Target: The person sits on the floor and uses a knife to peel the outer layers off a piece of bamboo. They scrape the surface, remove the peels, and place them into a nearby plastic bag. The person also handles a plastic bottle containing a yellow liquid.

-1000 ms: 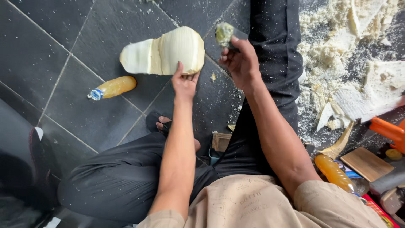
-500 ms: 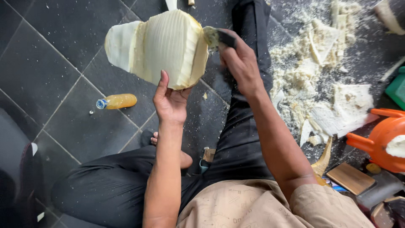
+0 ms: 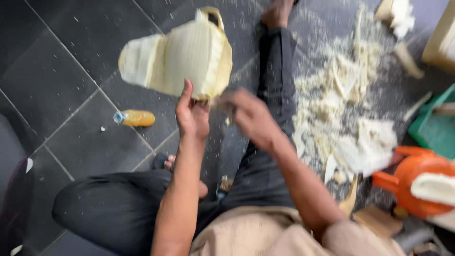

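Dark grey square floor tiles [image 3: 71, 71], speckled with pale crumbs, form the ground on which a person sits with one leg folded and the other, in dark trousers [image 3: 277, 85], stretched forward. Left hand [image 3: 192, 116]: raised in front of the body, fingers upright and clamped against the lower edge of a large, pale cream, ribbed carved block [image 3: 182, 59], which is held in the air above the floor and tilted, with a smoother whitish end toward the left and a thin yellowish loop at its top. Right hand [image 3: 249, 114]: just beside the left hand and close under the lower right corner of the block, heavily motion-blurred; the fingers appear curled together, but whether they grip anything cannot be told. On the floor left of the left forearm lies a small plastic bottle of orange liquid with a blue cap [image 3: 134, 118], on its side and well apart from the block. Right of the outstretched leg spreads a heap of cream-white shavings and offcuts [image 3: 346, 109]. Farther right stand an orange rounded plastic vessel [image 3: 412, 178] and a green container [image 3: 433, 128], partly cut off at the edge of view.
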